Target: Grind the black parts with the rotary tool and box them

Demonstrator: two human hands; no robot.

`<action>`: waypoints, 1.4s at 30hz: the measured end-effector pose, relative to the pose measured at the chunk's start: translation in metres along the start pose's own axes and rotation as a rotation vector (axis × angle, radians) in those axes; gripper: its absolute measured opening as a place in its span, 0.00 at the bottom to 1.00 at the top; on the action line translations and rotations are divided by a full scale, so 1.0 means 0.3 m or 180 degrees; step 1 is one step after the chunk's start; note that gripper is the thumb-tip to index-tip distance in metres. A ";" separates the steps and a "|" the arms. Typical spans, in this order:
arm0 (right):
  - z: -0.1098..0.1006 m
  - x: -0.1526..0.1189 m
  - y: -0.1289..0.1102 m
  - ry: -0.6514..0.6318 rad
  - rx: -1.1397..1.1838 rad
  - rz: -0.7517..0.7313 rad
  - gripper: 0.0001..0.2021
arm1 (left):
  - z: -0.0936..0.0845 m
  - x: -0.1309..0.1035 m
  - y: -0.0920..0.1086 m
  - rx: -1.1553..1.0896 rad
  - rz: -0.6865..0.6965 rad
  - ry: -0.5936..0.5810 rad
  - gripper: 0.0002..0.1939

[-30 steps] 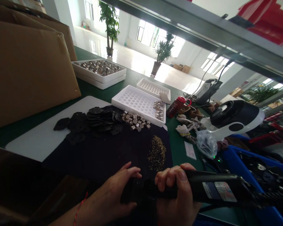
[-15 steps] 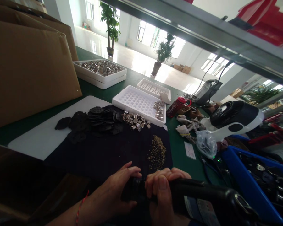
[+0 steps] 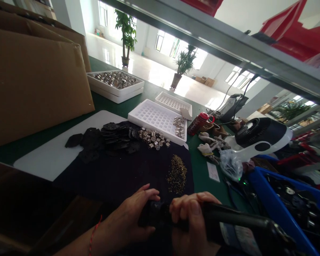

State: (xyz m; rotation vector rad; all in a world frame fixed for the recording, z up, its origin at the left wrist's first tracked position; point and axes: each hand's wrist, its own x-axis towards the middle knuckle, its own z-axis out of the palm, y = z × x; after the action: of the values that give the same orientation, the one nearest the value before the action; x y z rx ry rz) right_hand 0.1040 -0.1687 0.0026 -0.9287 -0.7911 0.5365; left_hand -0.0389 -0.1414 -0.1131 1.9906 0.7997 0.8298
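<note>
My right hand (image 3: pixel 190 217) is wrapped round the front of a black power screwdriver (image 3: pixel 237 218), whose labelled body stretches to the lower right. Opposite its tip, my left hand (image 3: pixel 134 215) curves its thumb and fingers around a dark part (image 3: pixel 154 211); its shape is hard to make out in the shadow. Beyond the hands lies a dark cloth (image 3: pixel 117 174) with a heap of small brass-coloured screws (image 3: pixel 177 174). Shiny metal cylinders (image 3: pixel 153 138) and a stack of flat black plates (image 3: pixel 116 135) lie at the cloth's far edge.
A white gridded tray (image 3: pixel 152 115) holds some cylinders, and another tray (image 3: pixel 117 94) stands full behind. To the left rises a cardboard box (image 3: pixel 37 85). At the right are a red bottle (image 3: pixel 198 122), a black-and-white fan (image 3: pixel 261 133) and a blue bin (image 3: pixel 272 199). A shelf beam (image 3: pixel 202 39) crosses above.
My right hand and the power screwdriver have shifted slightly to the right, away from my left hand. My left hand stays nearly in place, and the view has tilted a little.
</note>
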 end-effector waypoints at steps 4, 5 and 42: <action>-0.043 0.074 -0.044 0.0806 0.0277 -0.0126 0.09 | 0.016 -0.010 -0.021 0.0079 0.0081 0.0144 0.50; -0.058 0.091 -0.046 0.0975 0.0233 -0.0145 0.08 | 0.013 -0.012 -0.020 0.0096 0.0045 0.0129 0.50; -0.086 0.150 0.003 0.1463 0.0097 -0.0039 0.08 | -0.027 0.005 0.039 0.0244 0.0198 0.0263 0.51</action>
State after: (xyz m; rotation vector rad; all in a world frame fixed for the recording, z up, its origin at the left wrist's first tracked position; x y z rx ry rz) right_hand 0.1516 -0.1491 0.0088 -0.9707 -0.3720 0.3046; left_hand -0.0414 -0.1421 -0.0991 2.0688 0.8315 0.9353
